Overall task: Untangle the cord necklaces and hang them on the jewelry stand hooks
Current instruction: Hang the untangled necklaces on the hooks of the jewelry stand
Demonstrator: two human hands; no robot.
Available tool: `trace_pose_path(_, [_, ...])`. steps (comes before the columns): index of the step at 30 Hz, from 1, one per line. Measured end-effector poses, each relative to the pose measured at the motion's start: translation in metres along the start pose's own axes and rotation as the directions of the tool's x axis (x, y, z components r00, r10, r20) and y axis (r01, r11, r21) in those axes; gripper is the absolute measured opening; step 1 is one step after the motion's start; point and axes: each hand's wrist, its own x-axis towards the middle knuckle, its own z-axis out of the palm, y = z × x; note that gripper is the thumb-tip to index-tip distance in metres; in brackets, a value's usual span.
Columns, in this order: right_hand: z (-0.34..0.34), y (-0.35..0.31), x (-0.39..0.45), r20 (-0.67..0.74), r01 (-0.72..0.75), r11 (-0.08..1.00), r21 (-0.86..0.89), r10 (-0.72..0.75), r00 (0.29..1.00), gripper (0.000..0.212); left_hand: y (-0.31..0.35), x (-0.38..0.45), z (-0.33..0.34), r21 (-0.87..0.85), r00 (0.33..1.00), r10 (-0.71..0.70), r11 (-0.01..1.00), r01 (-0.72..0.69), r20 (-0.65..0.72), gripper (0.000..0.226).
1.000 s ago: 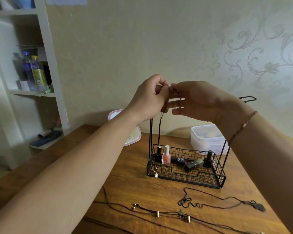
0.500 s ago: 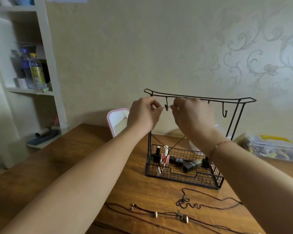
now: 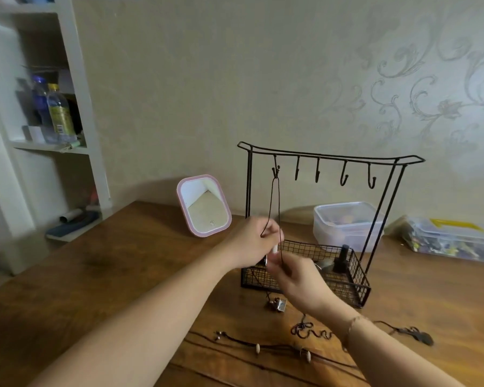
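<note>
Fingers of L hand point(image 3: 256, 244) curl round one strand of the hung cord necklace point(image 3: 275, 208); R hand point(image 3: 296, 275), at 5 o'clock from L, pinches the other strand, blurred. Cord loops over leftmost hook point(image 3: 275, 170) of jewelry stand point(image 3: 386, 202); pendant point(image 3: 278, 304) lies on table point(image 3: 118, 275). More necklaces point(image 3: 263, 346) lie at 6 o'clock from stand. Pink mirror point(image 3: 204, 205) at 9 o'clock.

Soft, dim, warm light fills the room, nothing glaring. Both hands' fingers point(image 3: 274, 256) are smeared by motion blur. Beyond the fingers, the stand point(image 3: 330, 157) throws a faint shadow. Far left of them, the shelf point(image 3: 76, 79) bows from wide-angle distortion.
</note>
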Motion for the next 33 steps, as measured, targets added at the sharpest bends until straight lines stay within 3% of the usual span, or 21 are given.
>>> trace_pose_path(2, [0.005, 0.008, -0.013, 0.092, 0.026, 0.999, -0.042, -0.022, 0.996, 0.01, -0.017, -0.013, 0.004, 0.038, 0.997, -0.045, 0.998, 0.042, 0.069, 0.018])
trace_pose_path(3, [0.007, 0.011, -0.017, 0.146, 0.013, 0.995, -0.102, 0.002, 0.989, 0.016, -0.024, -0.018, 0.004, 0.027, 0.993, -0.067, 0.998, 0.065, 0.093, 0.02])
trace_pose_path(5, [0.011, 0.013, -0.016, 0.214, -0.038, 0.965, -0.259, 0.095, 0.972, 0.06, -0.028, -0.021, -0.002, -0.122, 0.991, -0.09, 0.987, 0.101, 0.096, 0.024])
trace_pose_path(7, [0.012, 0.006, -0.009, 0.242, -0.055, 0.926, -0.374, 0.155, 0.958, 0.074, -0.017, -0.018, -0.015, -0.332, 0.991, -0.074, 0.937, 0.107, 0.11, 0.028])
trace_pose_path(9, [0.014, -0.002, -0.003, 0.244, 0.048, 0.884, -0.465, 0.076, 0.967, 0.061, 0.004, -0.013, -0.03, -0.464, 0.976, 0.019, 0.881, 0.086, 0.218, 0.033])
trace_pose_path(11, [0.014, -0.011, 0.002, 0.288, 0.217, 0.827, -0.52, -0.069, 0.955, 0.046, 0.025, -0.008, -0.041, -0.489, 0.956, 0.079, 0.869, 0.072, 0.282, 0.038])
trace_pose_path(15, [0.018, -0.013, 0.008, 0.384, 0.273, 0.851, -0.449, -0.092, 0.919, 0.033, 0.049, 0.004, -0.057, -0.611, 0.983, 0.061, 0.79, 0.06, 0.175, 0.026])
trace_pose_path(17, [0.015, -0.013, 0.013, 0.295, 0.219, 0.879, -0.424, -0.094, 0.951, 0.03, 0.055, 0.012, -0.065, -0.67, 0.995, 0.024, 0.741, 0.047, 0.097, 0.027])
trace_pose_path(20, [0.008, -0.011, 0.035, -0.045, 0.059, 0.887, -0.458, -0.089, 0.995, 0.024, 0.061, 0.021, -0.072, -0.686, 0.999, -0.028, 0.728, 0.008, -0.017, 0.029])
trace_pose_path(22, [0.009, -0.005, 0.053, -0.115, -0.152, 0.92, -0.362, 0.117, 0.986, 0.025, 0.063, 0.023, -0.071, -0.683, 0.999, -0.037, 0.73, 0.002, -0.037, 0.03])
trace_pose_path(26, [0.033, 0.006, 0.065, 0.167, -0.334, 0.899, -0.282, 0.389, 0.906, 0.03, 0.058, 0.023, -0.065, -0.62, 0.998, -0.06, 0.784, 0.034, -0.022, 0.035])
trace_pose_path(29, [0.036, 0.007, 0.057, 0.205, -0.364, 0.922, -0.13, 0.385, 0.9, 0.029, 0.054, 0.028, -0.067, -0.443, 0.991, 0.002, 0.895, -0.06, -0.13, 0.036])
trace_pose_path(31, [0.029, 0.011, 0.052, 0.164, -0.307, 0.942, -0.133, 0.326, 0.931, 0.037, 0.054, 0.034, -0.071, -0.202, 0.964, 0.132, 0.963, -0.18, -0.231, 0.032])
trace_pose_path(33, [0.022, 0.014, 0.048, 0.104, -0.244, 0.964, -0.106, 0.255, 0.961, 0.049, 0.056, 0.039, -0.074, -0.01, 0.937, 0.254, 0.964, -0.265, -0.241, 0.025])
